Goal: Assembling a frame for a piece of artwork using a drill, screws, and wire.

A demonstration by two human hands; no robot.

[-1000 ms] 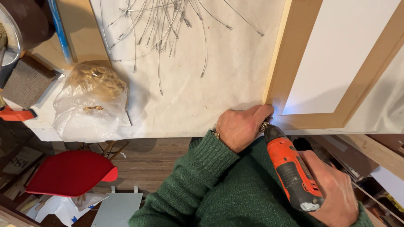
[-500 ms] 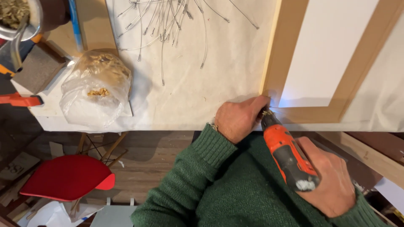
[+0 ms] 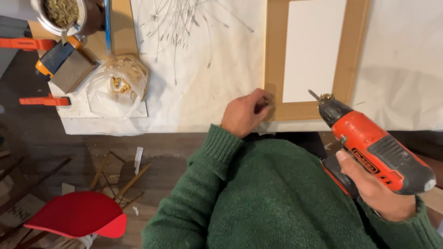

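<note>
Head view: left hand (image 3: 244,113) pinches frame (image 3: 276,69) corner at table edge; right hand (image 3: 376,191) grips drill (image 3: 374,147).

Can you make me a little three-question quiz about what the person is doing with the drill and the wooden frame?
1. True or false: the right hand holds the orange and black drill.
2. What does the left hand touch?
A. the red chair
B. the lower left corner of the wooden frame
C. the clear plastic bag
3. Fill in: the drill bit points at the frame's ______ rail.

Key
1. True.
2. B. The fingers press on that corner, near the table edge.
3. Bottom. The bit hangs just over it; whether it touches cannot be told.
</note>
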